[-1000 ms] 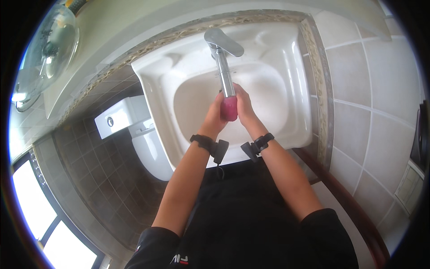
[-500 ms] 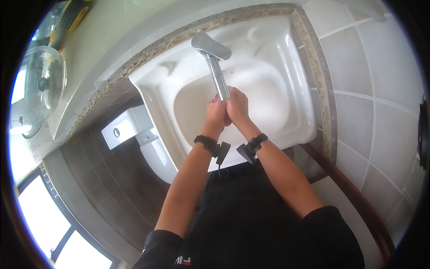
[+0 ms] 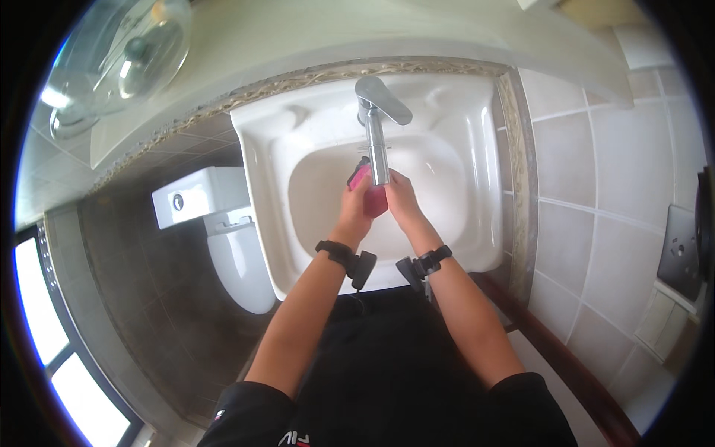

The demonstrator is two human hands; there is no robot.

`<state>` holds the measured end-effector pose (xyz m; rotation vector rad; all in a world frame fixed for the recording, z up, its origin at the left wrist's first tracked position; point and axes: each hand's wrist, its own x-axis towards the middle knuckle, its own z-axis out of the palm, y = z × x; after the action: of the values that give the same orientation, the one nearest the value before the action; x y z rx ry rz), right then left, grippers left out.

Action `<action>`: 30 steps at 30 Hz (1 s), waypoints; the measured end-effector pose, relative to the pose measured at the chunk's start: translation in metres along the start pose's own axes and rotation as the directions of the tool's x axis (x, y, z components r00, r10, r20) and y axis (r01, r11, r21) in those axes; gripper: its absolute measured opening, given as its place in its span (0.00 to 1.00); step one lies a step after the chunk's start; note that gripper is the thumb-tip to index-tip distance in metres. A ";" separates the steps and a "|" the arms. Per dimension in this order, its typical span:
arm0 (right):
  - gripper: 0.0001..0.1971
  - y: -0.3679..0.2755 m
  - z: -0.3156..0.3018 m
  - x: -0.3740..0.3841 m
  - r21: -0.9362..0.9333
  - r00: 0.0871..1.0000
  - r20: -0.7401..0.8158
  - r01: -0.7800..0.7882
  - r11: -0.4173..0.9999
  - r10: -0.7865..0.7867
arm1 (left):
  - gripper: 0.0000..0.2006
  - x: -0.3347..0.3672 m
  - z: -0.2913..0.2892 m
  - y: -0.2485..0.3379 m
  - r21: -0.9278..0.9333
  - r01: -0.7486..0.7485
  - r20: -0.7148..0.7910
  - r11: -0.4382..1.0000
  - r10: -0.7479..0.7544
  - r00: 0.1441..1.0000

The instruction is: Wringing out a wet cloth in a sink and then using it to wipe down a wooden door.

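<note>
A pink bottle with a black part at its upper left is held over the basin, under the faucet's spout. My left hand is closed around its left side. My right hand presses against the bottle's right side, its fingertips partly hidden behind the spout. The chrome faucet covers part of the bottle, and its lever points to the right. Both hands are inside the white sink. Whether water is running cannot be made out.
Black straps with small devices circle both wrists. A patterned border edges the sink's back. To the left stands a white toilet; a mirror spans the wall behind. At right are a tiled wall and a socket plate.
The view has shifted, so the sink sits lower in the picture. My hands have parted somewhat, and more of the pink bottle and its black part now shows between them.
</note>
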<state>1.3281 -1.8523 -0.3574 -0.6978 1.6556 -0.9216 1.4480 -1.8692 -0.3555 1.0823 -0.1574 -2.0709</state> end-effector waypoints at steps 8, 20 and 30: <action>0.23 -0.143 -0.042 -0.032 0.216 0.904 -0.029 0.422 0.881 -0.426 | 0.13 0.032 -0.016 -0.002 0.091 0.049 -0.010 0.995 -0.049 0.999; 0.21 -0.121 -0.034 -0.027 0.239 0.982 0.070 0.154 0.959 -0.176 | 0.16 0.010 0.015 0.012 0.227 0.073 -0.036 0.971 -0.066 0.997; 0.23 0.019 0.030 -0.062 0.163 0.977 -0.177 0.146 0.976 -0.117 | 0.23 -0.013 -0.017 -0.037 0.222 0.106 -0.232 0.969 -0.053 0.971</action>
<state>1.3736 -1.7986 -0.3462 -0.6293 1.6633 -1.2348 1.4432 -1.8308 -0.3745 1.4796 -0.2529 -2.0184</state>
